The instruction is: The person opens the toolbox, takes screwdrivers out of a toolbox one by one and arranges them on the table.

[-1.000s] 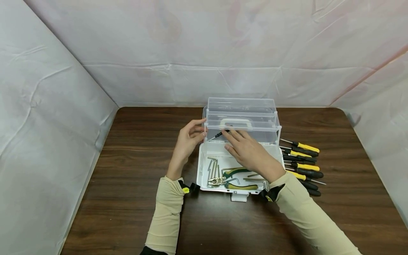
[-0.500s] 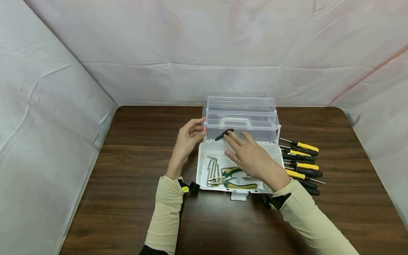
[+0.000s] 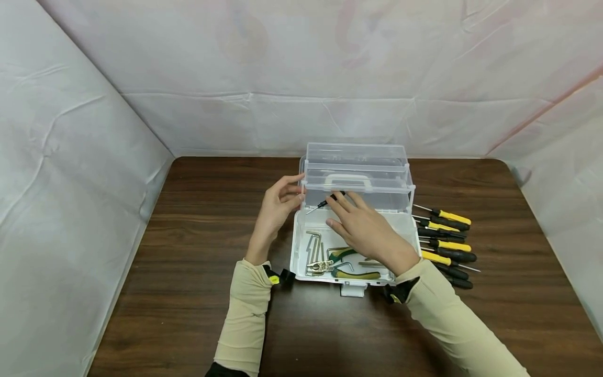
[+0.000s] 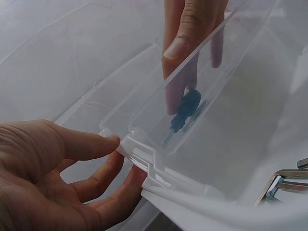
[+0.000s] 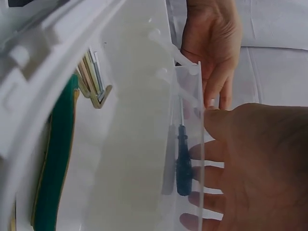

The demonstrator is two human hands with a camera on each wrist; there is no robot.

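Observation:
A small black screwdriver (image 3: pixel 322 204) lies slantwise in the lowest clear tray (image 3: pixel 388 200) of an opened toolbox. My right hand (image 3: pixel 369 230) reaches over the tray's front edge with its fingers extended. Its fingertips are at the screwdriver handle (image 5: pixel 184 173) in the right wrist view; whether they press on it I cannot tell. At the tray's left end, my left hand (image 3: pixel 275 212) pinches the white corner bracket (image 4: pixel 139 151) between thumb and fingers. In the toolbox's white base (image 3: pixel 325 222) lie pliers (image 3: pixel 360 275) with green handles and several hex keys (image 3: pixel 315 246).
To the right of the toolbox, several yellow-and-black screwdrivers (image 3: pixel 449 246) lie in a row on the dark wooden table (image 3: pixel 212 199). Two more clear tiers (image 3: pixel 355 153) rise at the back. White cloth walls (image 3: pixel 264 120) surround the table. A latch (image 3: pixel 353 290) hangs at the front.
The right hand drew back slightly, baring the small screwdriver's handle, then moved back over it. The left hand has kept its place at the tray's end.

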